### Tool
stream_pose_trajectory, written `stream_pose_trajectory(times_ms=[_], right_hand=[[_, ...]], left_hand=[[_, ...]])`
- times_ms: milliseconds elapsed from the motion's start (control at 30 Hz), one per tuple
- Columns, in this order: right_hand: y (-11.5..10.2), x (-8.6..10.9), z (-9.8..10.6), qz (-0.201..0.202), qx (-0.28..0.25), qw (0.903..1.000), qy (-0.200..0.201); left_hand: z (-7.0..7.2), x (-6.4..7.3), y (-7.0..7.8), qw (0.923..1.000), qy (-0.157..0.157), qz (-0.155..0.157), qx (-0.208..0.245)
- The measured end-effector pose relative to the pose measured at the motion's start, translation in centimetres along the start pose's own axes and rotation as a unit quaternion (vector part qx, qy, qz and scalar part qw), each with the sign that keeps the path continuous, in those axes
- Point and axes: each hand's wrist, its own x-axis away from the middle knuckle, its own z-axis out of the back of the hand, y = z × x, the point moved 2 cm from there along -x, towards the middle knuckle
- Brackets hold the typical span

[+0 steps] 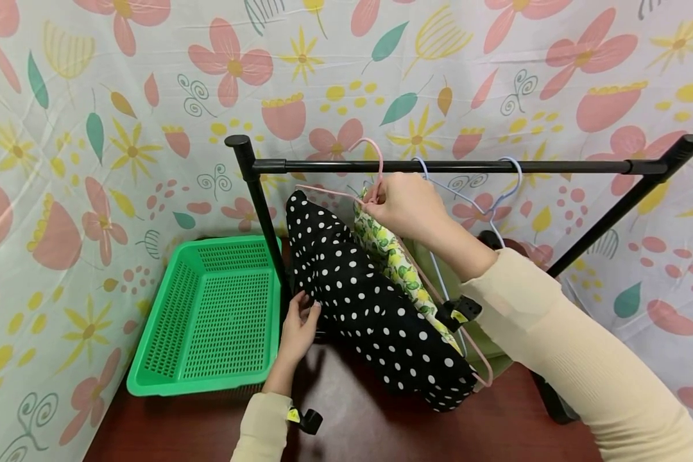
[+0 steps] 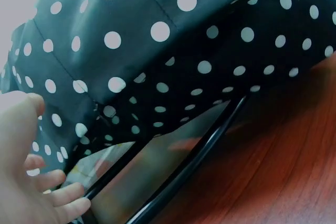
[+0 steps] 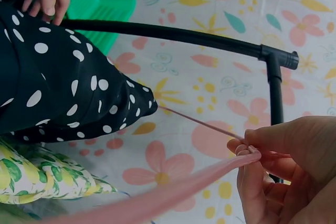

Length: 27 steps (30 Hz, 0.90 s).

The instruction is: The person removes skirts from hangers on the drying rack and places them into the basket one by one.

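My right hand [image 1: 410, 204] pinches a pink hanger [image 1: 380, 160] at its neck, just below the hook, which overlaps the rail in the head view. On this hanger is a black garment with white dots [image 1: 352, 282], slanting down to the right. My left hand [image 1: 296, 330] is at the garment's left edge. In the left wrist view its thumb lies over the dotted cloth [image 2: 113, 40] and the other fingers are loosely spread. Behind the dotted garment, a lemon-print garment [image 1: 388, 247] shows partly.
The black rack's rail [image 1: 317, 167] runs across above the dark red table [image 1: 346, 423]. Light blue hangers hang from it, one at the right [image 1: 518, 176]. A green garment [image 1: 499, 366] is behind the others. A green plastic basket [image 1: 202, 388] stands at left, before a floral curtain [image 1: 150, 115].
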Motion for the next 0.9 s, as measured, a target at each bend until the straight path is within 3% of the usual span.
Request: stream_pose_trajectory(times_ms=[233,433,667,800,900], right_hand=[[-0.1,0.2,0.5,0.002,-0.007,0.9999,0.009],[-0.1,0.2,0.9,-0.002,-0.01,0.9998,0.018],[-0.2,0.1,1.0,0.003,-0.008,0.9995,0.031],[-0.1,0.1,1.1,0.004,-0.005,0.9989,0.046],[-0.1,0.0,1.1,0.003,-0.006,0.9982,0.059]], left_hand=[[-0.7,-0.1,-0.5,0.9978,-0.01,0.059,0.031],[-1.4,-0.2,-0.6,0.9939,-0.036,0.075,0.073],[-1.7,-0.2,1.2,0.9757,-0.077,0.093,0.183],[-2.1,-0.5,1.0,0.9701,-0.073,0.094,0.212],[-2.3,-0.5,1.1,0.9611,-0.052,0.106,0.25]])
